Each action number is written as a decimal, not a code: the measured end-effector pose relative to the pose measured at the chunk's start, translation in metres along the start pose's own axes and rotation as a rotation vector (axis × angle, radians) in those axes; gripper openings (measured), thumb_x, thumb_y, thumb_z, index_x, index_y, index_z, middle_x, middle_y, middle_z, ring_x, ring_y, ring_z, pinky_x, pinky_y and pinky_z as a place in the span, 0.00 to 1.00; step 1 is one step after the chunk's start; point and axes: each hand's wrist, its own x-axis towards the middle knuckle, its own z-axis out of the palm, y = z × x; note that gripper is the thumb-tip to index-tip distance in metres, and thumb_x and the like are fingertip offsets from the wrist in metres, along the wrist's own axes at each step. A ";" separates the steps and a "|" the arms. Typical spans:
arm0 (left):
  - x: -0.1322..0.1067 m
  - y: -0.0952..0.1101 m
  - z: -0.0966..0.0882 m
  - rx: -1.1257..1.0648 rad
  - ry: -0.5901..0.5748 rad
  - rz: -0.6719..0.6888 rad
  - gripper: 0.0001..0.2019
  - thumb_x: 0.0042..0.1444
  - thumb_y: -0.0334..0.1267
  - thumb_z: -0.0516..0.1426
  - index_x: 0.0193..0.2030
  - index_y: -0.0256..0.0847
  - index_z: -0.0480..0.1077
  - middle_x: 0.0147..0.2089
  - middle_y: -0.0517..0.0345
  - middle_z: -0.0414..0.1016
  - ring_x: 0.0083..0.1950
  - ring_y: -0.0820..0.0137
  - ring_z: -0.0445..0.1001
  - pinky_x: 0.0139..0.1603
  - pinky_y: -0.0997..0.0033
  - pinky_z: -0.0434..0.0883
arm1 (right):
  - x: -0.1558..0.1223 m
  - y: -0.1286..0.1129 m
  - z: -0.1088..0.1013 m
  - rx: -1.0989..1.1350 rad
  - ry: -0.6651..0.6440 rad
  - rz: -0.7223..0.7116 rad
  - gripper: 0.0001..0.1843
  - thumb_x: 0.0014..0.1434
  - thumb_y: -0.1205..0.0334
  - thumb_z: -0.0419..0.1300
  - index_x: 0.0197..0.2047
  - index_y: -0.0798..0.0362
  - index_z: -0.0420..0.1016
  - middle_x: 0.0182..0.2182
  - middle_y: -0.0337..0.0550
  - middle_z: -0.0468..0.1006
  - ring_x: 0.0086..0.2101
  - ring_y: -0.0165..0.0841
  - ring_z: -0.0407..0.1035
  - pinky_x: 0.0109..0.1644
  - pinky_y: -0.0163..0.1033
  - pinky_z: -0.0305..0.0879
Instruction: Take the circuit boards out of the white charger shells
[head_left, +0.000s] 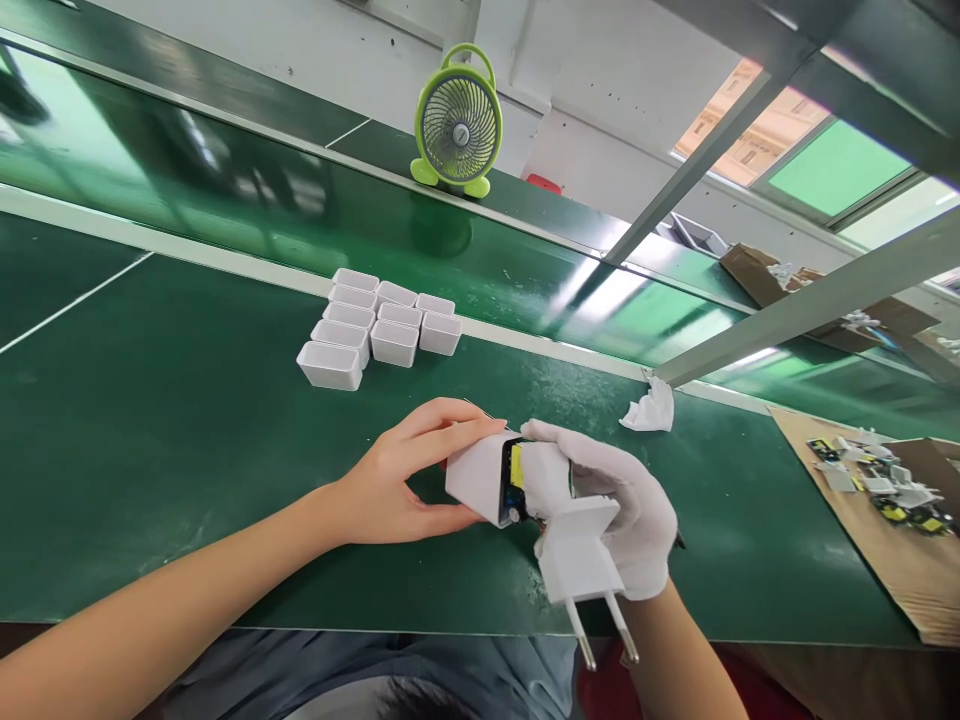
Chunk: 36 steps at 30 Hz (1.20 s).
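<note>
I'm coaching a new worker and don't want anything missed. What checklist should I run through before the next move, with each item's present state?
1. Left hand has hold of the case: ok.
2. Right hand has hold of the plug: ok.
3. Both hands gloved: not ok, the left is bare.
4. Electronics fully out of sight inside the case: not ok, some show at its open end.
5. Wiring deeper inside sound: cannot tell, hidden.
6. White boxes clear of both hands: ok, they stand apart.
</note>
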 end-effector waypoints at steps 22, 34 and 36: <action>-0.004 -0.001 0.002 -0.218 -0.022 -0.095 0.37 0.54 0.32 0.67 0.70 0.51 0.63 0.60 0.45 0.70 0.59 0.57 0.73 0.56 0.59 0.77 | 0.000 0.014 0.005 -0.307 -0.111 -0.201 0.47 0.54 0.56 0.78 0.71 0.40 0.60 0.66 0.49 0.66 0.62 0.51 0.66 0.63 0.58 0.71; -0.001 -0.012 -0.005 -0.601 -0.473 -0.501 0.32 0.58 0.37 0.63 0.69 0.46 0.63 0.68 0.46 0.68 0.66 0.56 0.71 0.65 0.52 0.72 | 0.010 0.018 0.006 -0.449 -0.340 0.112 0.23 0.62 0.66 0.69 0.58 0.44 0.70 0.50 0.44 0.75 0.49 0.41 0.70 0.52 0.48 0.70; 0.000 -0.019 -0.009 -0.417 -0.493 -0.552 0.35 0.56 0.40 0.65 0.70 0.45 0.62 0.69 0.43 0.66 0.67 0.54 0.71 0.63 0.54 0.73 | 0.011 0.024 0.011 -0.553 -0.439 0.194 0.15 0.62 0.65 0.69 0.51 0.48 0.73 0.46 0.44 0.76 0.46 0.41 0.71 0.50 0.48 0.70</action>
